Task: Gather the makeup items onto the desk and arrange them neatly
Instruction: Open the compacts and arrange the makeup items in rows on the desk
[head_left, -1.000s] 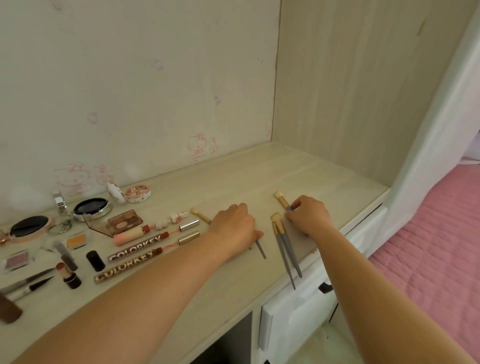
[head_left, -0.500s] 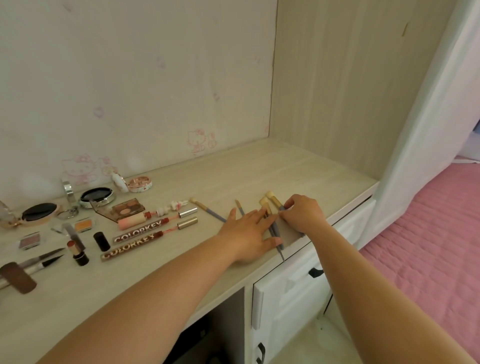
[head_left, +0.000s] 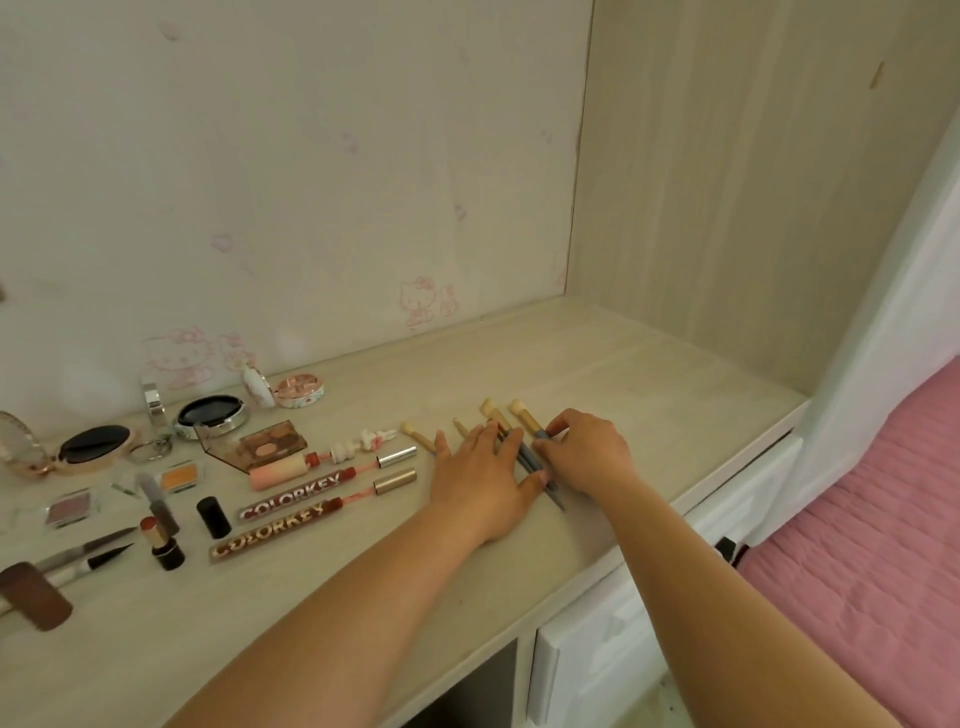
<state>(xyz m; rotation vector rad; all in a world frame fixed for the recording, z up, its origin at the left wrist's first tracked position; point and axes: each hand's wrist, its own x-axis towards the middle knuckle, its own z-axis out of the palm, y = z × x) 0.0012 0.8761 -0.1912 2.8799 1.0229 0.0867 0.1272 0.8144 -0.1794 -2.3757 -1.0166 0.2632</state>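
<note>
Several grey-handled makeup brushes with cream bristles (head_left: 522, 441) are lined up on the pale wooden desk (head_left: 649, 379). They are pressed flat by the spread left hand (head_left: 483, 480) and pinched by the right hand (head_left: 584, 454). Two COLORKEY lip-gloss tubes (head_left: 291, 506) lie nearby.

Matt pale wood-grain desk (head_left: 649, 374) (smooth), glossy metal-capped tubes (head_left: 296, 493), quilted bedcover (head_left: 883, 519).

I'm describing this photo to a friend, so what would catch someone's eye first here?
Two bare hands, the left hand flat and the right hand curled, meet over grey-handled makeup brushes on the pale wooden desk. Left of them lie two dark red COLORKEY lip gloss tubes.
</note>
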